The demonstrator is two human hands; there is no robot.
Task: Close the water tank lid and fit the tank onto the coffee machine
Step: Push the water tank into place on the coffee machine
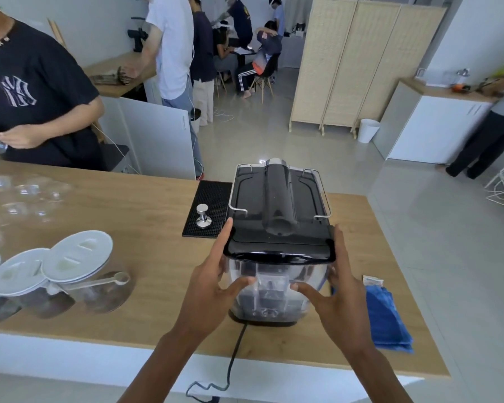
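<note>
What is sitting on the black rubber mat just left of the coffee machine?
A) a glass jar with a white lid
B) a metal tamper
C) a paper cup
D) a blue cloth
B: a small shiny metal tamper stands upright on the black mat, beside the coffee machine; the blue cloth lies to the machine's right, and the jars stand far left on the counter.
</note>
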